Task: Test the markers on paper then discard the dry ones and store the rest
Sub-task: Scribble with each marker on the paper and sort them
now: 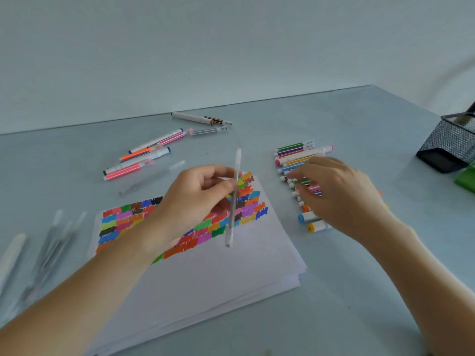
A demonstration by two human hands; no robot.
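Bright, even, cool daylight; soft faint shadows under hands. Wide-angle bending at edges. Pens (48, 242) at far left blurred; slight motion smear at top right.

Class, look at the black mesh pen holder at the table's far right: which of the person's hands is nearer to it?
Right. The right hand rests on the marker row, just left of the mesh pen holder. The left hand holds a clear pen over the paper, farther left.

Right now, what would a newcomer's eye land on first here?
The patchwork of colored test scribbles across the top of the paper stack in the middle of the table. Above it, the left hand holds a clear pen upright, while the right hand reaches into the row of markers at right.
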